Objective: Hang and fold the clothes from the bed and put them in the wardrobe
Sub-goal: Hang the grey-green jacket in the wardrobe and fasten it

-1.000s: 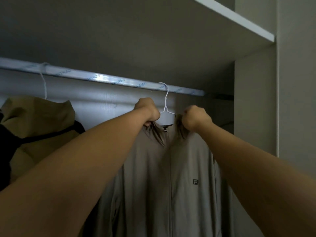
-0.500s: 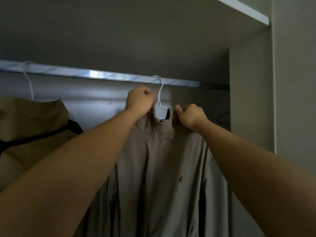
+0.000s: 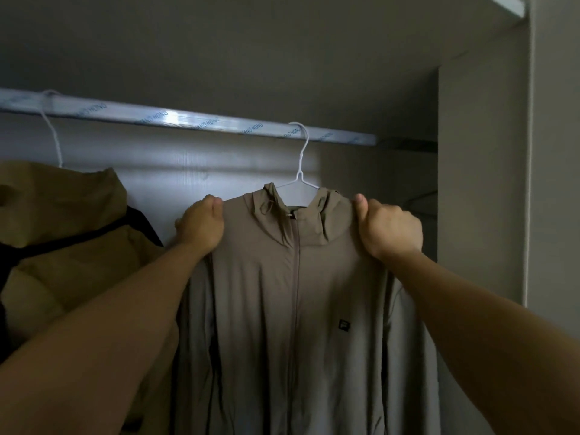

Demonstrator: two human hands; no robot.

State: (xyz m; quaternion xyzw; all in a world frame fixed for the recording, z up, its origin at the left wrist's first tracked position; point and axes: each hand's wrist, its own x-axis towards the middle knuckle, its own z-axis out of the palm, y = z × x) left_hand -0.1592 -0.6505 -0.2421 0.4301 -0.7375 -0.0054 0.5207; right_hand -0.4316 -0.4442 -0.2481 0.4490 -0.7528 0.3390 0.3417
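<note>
We have the taupe hooded jacket (image 3: 298, 293) on a white wire hanger (image 3: 302, 174) whose hook sits over the wardrobe rail (image 3: 188, 119), towards the rail's right end. Our 2 hands are apart, 1 on each shoulder just below the rail. The left hand (image 3: 201, 226) grips the shoulder on its side with curled fingers, and the right hand (image 3: 389, 229) clamps the other shoulder with the thumb pointing up. The zip is closed and runs straight down beneath the hook, and the hood is bunched around the hanger's neck.

The step in hand, as we judge it, is seating the shoulders on the hanger. To do it well we should draw both shoulders outward and slightly down with equal pull. That way the wire's ends sit inside the shoulder seams and the hanger does not tip on the rail. The fabric looks thin and smooth, so it will likely slide on the wire; we should let go with both hands together, not 1 at a time. The hood wants smoothing so it drops behind the collar. Further left along the rail a tan coat (image 3: 62, 233) hangs on its own hanger (image 3: 51, 130), close beside the jacket, so the near sleeve should hang clear of it.
</note>
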